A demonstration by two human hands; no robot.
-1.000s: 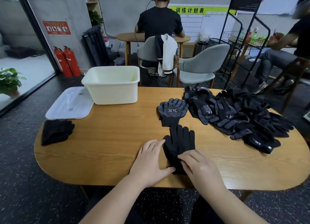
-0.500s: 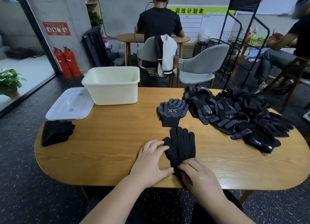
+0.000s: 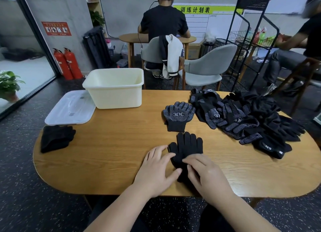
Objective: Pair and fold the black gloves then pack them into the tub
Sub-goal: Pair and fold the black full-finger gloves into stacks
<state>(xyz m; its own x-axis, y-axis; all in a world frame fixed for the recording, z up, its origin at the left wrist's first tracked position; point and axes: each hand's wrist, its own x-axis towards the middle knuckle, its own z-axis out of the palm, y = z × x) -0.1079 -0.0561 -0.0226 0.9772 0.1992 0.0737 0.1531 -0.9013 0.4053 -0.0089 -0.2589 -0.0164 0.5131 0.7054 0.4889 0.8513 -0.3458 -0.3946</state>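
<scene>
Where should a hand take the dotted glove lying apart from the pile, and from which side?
By the cuff, from the near side: the dotted glove lies flat with fingers pointing away, so its plain cuff is the end nearest the person, clear of the pile.

Left hand (image 3: 156, 172) & right hand (image 3: 206, 178) both bare, forearms bare too right down to btm edge. Short nails afaict.
</scene>
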